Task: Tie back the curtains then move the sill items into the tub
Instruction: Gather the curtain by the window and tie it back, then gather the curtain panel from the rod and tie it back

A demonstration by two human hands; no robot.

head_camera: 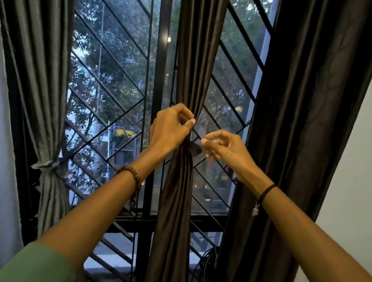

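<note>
A dark brown curtain (178, 194) hangs gathered into a narrow bunch at the middle of the window. My left hand (170, 129) grips the bunch at its waist, thumb and fingers pinching the folds. My right hand (221, 146) is just right of it and pinches the end of a dark tie strip (195, 149) that sticks out from the bunch. A grey curtain (49, 133) at the left is bound with a grey tie (42, 164). A second dark curtain (299, 136) hangs loose at the right.
Behind the curtains is a window with a black diagonal grille (118, 107) and a black centre post (160, 74). Dark cables (206, 264) lie on the sill at the lower right. A white wall (360, 171) borders the right side.
</note>
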